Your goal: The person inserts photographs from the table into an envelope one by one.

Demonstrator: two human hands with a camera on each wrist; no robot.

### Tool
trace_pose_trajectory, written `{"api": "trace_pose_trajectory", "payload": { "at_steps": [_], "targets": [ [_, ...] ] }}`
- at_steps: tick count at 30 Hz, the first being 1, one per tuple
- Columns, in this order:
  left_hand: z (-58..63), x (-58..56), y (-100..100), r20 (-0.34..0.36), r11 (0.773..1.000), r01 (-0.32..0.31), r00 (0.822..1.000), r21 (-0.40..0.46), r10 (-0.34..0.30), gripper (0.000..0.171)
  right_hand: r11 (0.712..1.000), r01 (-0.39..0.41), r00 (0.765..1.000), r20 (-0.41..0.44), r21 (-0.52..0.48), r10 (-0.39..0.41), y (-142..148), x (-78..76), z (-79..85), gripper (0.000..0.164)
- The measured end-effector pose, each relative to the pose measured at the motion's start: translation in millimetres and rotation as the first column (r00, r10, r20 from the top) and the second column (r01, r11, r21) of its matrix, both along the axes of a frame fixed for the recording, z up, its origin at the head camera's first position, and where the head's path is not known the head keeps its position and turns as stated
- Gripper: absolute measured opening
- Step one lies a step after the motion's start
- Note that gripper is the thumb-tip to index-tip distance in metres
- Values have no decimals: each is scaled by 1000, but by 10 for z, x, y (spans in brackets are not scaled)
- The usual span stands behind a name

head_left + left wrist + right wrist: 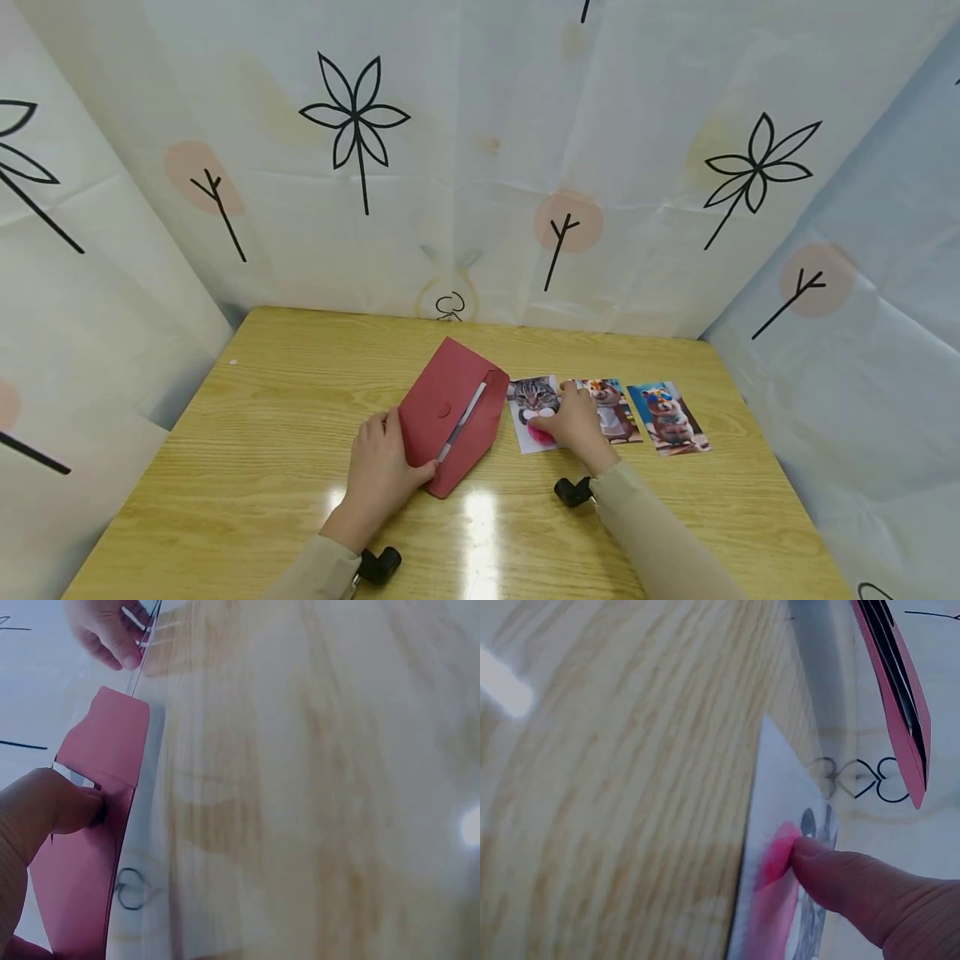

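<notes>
A red button envelope [457, 367] is tilted above the table, its opening facing right with a pale strip showing inside. My left hand [382, 467] grips its lower left side, the thumb by the opening. In the left wrist view the thumb [64, 802] lies across the envelope's red face. To the right is a cat photo card [528, 429], white with a pink patch. My right hand [581, 421] holds this card, its thumb [855, 877] on the printed face and its fingers at the far right edge. The fingertips' contact is partly hidden.
Right of the cat card, a hamster photo card [618, 417] lies partly behind my right hand. Another hamster photo card [671, 425] lies farther right. All are on a wooden table [285, 433], with patterned cloth [465, 167] hanging behind and at both sides.
</notes>
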State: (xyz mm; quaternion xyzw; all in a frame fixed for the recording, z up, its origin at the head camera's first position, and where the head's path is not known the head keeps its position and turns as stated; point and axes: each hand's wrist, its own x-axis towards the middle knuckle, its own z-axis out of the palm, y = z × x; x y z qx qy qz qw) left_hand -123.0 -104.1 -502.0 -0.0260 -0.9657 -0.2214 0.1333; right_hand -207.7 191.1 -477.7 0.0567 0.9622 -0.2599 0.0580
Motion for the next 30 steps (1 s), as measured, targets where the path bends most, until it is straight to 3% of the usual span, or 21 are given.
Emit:
{"api": "trace_pose_trajectory", "payload": {
  "at_steps": [8, 23, 26, 30],
  "targets": [
    [-19, -32, -57, 24, 998, -43, 999, 41, 42, 107, 1000, -6, 998, 56, -10, 7, -23, 2, 65, 86],
    [-23, -51, -87, 24, 998, -42, 999, 40, 41, 106, 1000, -9, 998, 66, -21, 11, -9, -83, 2, 72],
    [-24, -52, -86, 26, 998, -41, 999, 46, 40, 105, 1000, 3, 998, 65, -26, -2, -15, -114, 1, 75],
    [-23, -57, -81, 21, 998, -36, 999, 56, 35, 105, 1000, 22, 997, 69, 11, -23, -32, -162, -1, 92]
  ]
}}
